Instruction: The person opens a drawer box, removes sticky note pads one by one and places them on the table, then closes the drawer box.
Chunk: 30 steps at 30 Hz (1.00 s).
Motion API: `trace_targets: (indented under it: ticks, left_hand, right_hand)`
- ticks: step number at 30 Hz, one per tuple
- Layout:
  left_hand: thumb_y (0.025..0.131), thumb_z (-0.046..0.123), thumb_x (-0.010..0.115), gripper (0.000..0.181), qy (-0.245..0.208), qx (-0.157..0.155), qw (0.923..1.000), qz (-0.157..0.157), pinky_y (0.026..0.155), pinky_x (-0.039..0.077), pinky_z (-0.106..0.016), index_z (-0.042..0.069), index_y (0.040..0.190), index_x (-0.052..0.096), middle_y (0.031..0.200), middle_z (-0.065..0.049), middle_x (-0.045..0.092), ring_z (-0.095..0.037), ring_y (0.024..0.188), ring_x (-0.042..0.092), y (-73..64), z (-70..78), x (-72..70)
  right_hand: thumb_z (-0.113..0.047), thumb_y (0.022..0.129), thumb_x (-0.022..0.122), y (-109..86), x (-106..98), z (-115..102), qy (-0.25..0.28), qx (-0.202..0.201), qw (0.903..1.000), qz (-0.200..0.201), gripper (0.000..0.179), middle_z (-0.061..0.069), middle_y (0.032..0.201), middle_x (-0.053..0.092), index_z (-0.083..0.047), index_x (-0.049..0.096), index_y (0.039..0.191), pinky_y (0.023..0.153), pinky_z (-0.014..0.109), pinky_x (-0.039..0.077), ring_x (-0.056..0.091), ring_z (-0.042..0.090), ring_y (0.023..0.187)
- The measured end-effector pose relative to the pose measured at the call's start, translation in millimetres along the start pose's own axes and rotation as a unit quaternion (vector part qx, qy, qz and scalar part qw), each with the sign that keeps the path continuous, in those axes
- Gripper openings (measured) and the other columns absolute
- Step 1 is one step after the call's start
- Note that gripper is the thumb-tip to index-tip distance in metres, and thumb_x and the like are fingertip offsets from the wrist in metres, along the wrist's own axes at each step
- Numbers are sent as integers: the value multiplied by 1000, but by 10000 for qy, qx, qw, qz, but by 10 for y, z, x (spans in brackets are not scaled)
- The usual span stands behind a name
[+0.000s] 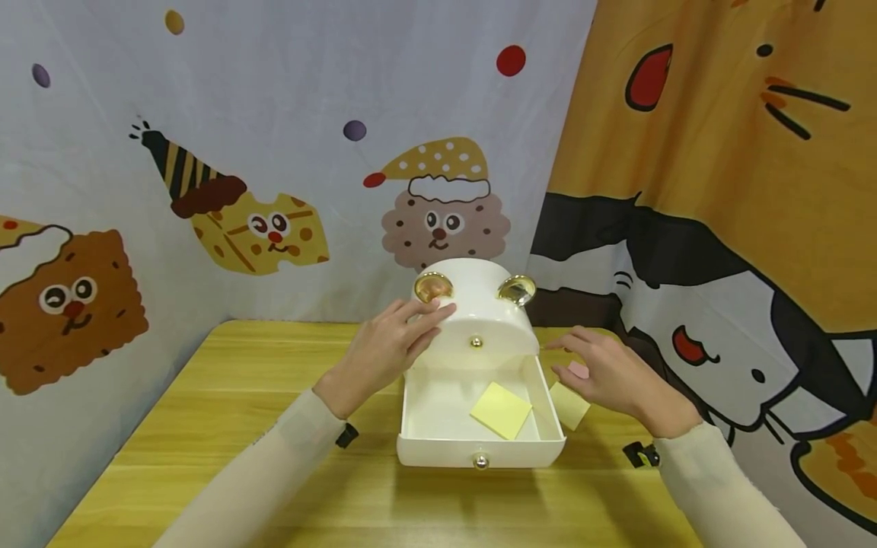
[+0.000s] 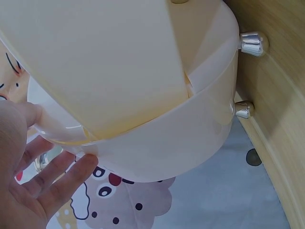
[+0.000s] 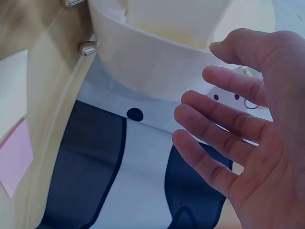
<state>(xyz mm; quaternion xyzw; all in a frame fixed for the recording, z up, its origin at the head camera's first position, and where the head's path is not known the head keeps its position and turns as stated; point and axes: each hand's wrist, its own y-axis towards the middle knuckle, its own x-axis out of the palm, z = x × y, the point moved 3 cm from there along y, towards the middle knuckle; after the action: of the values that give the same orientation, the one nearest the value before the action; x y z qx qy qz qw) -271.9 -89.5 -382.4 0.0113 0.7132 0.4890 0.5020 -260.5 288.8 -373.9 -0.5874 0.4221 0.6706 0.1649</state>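
A white storage box (image 1: pixel 473 308) with round gold ears stands on the table, its lower drawer (image 1: pixel 428 403) pulled far out. A yellow sticky note pad (image 1: pixel 502 411) lies in the drawer. My left hand (image 1: pixel 390 339) rests at the box's upper left, below the left ear (image 1: pixel 433 287), its fingertips (image 2: pixel 88 162) against the side wall. Spread and holding nothing, my right hand (image 1: pixel 610 373) hovers right of the box. Beneath it on the table are another yellow sticky note pad (image 1: pixel 570 406) and a pink one (image 1: pixel 578 369), partly hidden by the hand.
A gold knob (image 1: pixel 482 461) sits on the drawer's front, and another (image 1: pixel 476 342) on the upper drawer. Short metallic feet (image 2: pixel 252 44) hold the box above the wooden table (image 1: pixel 274 380). A printed curtain (image 1: pixel 274 91) hangs close behind and to the right.
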Motion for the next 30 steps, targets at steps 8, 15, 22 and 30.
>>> trace_targets:
  ticks: [8,15,22,30]
  left_hand:
    - [116,25,77,50,-64,-73,10000,-6,76,70,-34,29,164,69,138,-4,81,-28,110,79,-9,-13,24]
    - [116,25,76,49,-89,-90,9999,-2,76,71,-35,28,164,69,138,-5,81,-29,112,79,-15,-18,32]
    - [115,26,78,50,-40,-58,9999,73,72,70,-34,29,164,70,138,-5,82,-29,111,80,-15,-13,23]
    - [115,27,78,49,25,-22,10000,80,71,70,-35,29,164,70,138,-5,82,-29,109,79,-18,-13,27]
  right_hand:
    - [-17,101,92,51,-99,-96,-125,-134,9998,20,30,1,120,82,-19,85,130,82,42,71,80,17,100]
    - [-17,101,92,96,-150,-187,-168,-267,9995,23,28,-1,116,80,-19,86,128,77,34,70,73,9,90]
    - [-20,102,92,133,-214,-280,-227,-146,9996,-84,29,-1,117,79,-20,86,131,72,31,66,70,9,89]
    - [-22,101,92,203,-246,-410,-146,-298,9992,-204,28,-1,116,80,-17,86,128,68,24,60,62,1,78]
